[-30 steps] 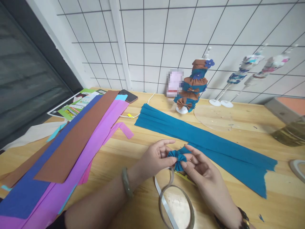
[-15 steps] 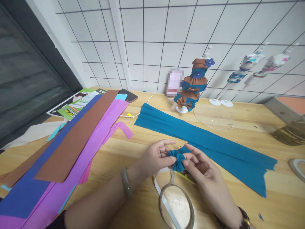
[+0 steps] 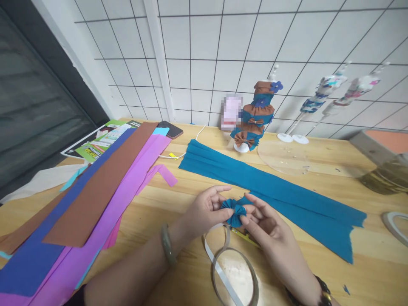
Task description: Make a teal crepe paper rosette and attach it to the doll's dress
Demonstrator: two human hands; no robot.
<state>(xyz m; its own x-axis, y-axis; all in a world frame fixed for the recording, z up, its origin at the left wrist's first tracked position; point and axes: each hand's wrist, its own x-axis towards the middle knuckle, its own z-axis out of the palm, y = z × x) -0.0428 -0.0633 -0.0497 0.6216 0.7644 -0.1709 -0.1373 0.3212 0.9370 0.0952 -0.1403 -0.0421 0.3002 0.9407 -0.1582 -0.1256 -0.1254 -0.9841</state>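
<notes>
Between my two hands is a small pleated teal paper bow, its folds fanned out to both sides. My left hand pinches its left side with thumb and fingers. On the right side, my right hand grips it between thumb and forefinger, the other fingers curled loosely. Just below the hands lie a roll of tape with a loose pale strip and a yellow object, partly covered by my right hand. Behind them a long teal crepe paper strip stretches across the table.
Brown, blue and purple paper strips are piled at the left, near a phone. A decorated dress form stands at the back by a clear disc. At right are a glass container and another tape roll.
The bow's right fan is pressed slightly more together between my fingers. Both hands stay in nearly the same place; the whole view has shifted a little.
</notes>
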